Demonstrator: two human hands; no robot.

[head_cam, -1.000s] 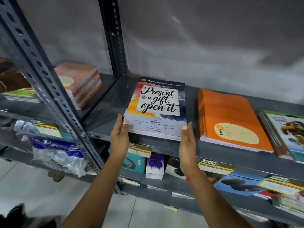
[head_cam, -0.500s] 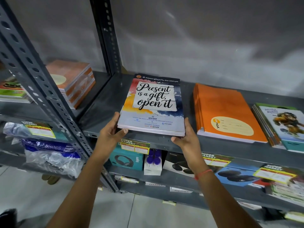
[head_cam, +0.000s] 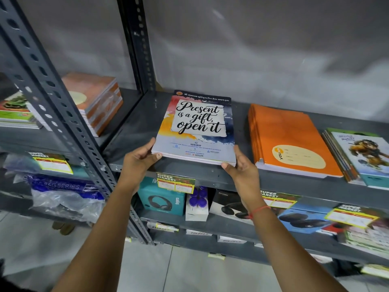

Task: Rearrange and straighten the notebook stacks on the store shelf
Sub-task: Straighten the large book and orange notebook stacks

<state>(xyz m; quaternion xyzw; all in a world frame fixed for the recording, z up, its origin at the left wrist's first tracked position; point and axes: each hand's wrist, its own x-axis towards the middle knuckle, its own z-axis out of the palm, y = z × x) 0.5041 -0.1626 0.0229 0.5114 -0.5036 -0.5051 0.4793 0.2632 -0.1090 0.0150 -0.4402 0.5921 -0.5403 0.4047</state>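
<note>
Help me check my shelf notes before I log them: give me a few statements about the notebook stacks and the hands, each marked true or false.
1. Both hands hold the near corners of the "Present is a gift, open it" stack. True: the left hand and the right hand grip its near corners.
2. The orange notebook stack lies to the left of the held stack. False: it lies to its right.
3. A stack with a cartoon character cover sits right of the orange stack. True.
4. The right wrist is bare. False: it wears a red thread.
5. Headphone boxes stand on the shelf below. True.
</note>
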